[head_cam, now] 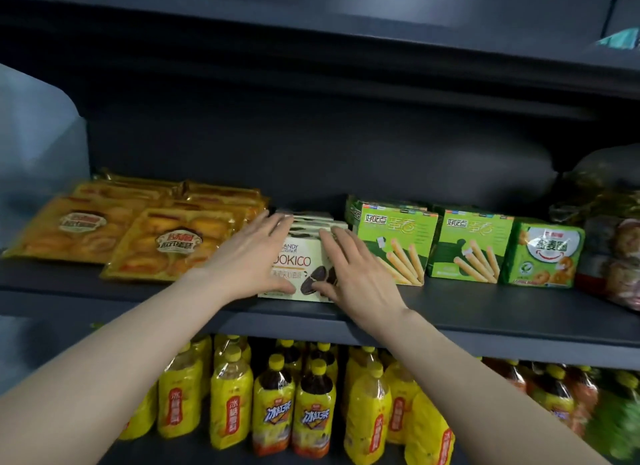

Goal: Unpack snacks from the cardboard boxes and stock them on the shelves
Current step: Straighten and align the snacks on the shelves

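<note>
A row of white cookie boxes (300, 257) with dark sandwich biscuits printed on the front stands on the dark shelf (485, 312). My left hand (252, 257) lies flat against the row's left side, fingers straight, thumb low at the front box. My right hand (349, 267) presses the right side with straight fingers, thumb against the front face. No cardboard carton is in view.
Yellow pastry packs (114, 229) lie left of the boxes. Green wafer-stick boxes (394, 243) and a green biscuit box (543, 253) stand to the right, bagged snacks (616, 243) beyond. Yellow tea bottles (304, 409) fill the shelf below.
</note>
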Tool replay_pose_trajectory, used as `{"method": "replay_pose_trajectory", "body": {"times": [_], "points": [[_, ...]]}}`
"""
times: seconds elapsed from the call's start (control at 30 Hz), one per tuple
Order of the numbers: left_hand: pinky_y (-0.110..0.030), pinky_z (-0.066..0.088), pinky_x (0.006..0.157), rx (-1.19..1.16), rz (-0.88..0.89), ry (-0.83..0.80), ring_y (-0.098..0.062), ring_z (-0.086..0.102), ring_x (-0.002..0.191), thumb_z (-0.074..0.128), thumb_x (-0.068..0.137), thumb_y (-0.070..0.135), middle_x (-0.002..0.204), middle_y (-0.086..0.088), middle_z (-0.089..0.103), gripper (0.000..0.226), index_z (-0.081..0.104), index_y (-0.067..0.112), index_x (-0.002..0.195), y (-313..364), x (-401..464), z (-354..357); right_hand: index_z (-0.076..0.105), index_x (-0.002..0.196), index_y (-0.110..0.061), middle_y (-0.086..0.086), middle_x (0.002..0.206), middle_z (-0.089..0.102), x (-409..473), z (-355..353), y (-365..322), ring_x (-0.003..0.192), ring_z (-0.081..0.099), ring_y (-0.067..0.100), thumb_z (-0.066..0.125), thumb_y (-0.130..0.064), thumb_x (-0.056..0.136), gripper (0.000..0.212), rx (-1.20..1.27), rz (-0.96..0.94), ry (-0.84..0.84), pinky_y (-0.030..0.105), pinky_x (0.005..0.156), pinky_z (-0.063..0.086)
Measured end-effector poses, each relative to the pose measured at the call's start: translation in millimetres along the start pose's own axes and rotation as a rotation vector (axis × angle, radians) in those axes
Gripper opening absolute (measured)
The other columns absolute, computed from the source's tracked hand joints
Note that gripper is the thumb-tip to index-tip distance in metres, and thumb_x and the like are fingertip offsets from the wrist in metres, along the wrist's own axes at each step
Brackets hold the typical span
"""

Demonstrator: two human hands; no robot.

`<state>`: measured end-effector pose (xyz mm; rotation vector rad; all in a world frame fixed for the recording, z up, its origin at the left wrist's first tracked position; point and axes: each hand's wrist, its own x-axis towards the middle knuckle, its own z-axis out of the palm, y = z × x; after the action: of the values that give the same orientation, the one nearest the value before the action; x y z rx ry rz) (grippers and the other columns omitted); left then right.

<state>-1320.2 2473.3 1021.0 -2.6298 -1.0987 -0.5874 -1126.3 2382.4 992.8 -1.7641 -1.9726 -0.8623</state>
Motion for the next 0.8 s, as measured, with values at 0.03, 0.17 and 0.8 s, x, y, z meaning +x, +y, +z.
{"method": "replay_pose_trajectory", "body": {"times": [0.03, 0.17, 0.8], "points": [[-0.035, 0.012, 0.120, -0.020, 0.001, 0.008, -0.022, 0.005, 0.152, 0.075, 0.069, 0.067, 0.166, -0.002, 0.007, 0.125, 0.002, 0.019, 0.158, -2.4, 1.5, 3.7, 0.028, 0.155, -0.012, 0.011, 0.155, 0.036, 2.9, 1.7, -2.6, 0.145, 0.032, 0.030, 0.064, -0.054, 0.089, 0.086, 0.001, 0.014, -0.005, 0.039, 0.113, 0.037], [-0.036, 0.040, 0.109, -0.051, 0.039, 0.059, -0.020, 0.037, 0.138, 0.082, 0.068, 0.056, 0.153, -0.001, 0.034, 0.102, 0.031, 0.019, 0.147, -6.5, 12.1, 10.9, 0.050, 0.138, -0.008, 0.011, 0.134, 0.054, 15.5, 8.0, -4.0, 0.126, 0.051, 0.030, 0.077, -0.053, 0.076, 0.082, -0.053, 0.012, 0.030, 0.038, 0.099, 0.049], [-0.038, 0.049, 0.098, -0.116, -0.158, -0.124, -0.020, 0.059, 0.113, 0.036, 0.106, 0.040, 0.127, -0.002, 0.064, 0.039, 0.064, 0.023, 0.126, -50.4, 94.7, -43.9, 0.053, 0.139, -0.024, 0.010, 0.133, 0.060, 142.0, -25.0, 64.7, 0.128, 0.046, 0.034, 0.052, -0.031, 0.096, 0.043, -0.155, 0.138, -0.498, 0.044, 0.105, 0.036]]}}
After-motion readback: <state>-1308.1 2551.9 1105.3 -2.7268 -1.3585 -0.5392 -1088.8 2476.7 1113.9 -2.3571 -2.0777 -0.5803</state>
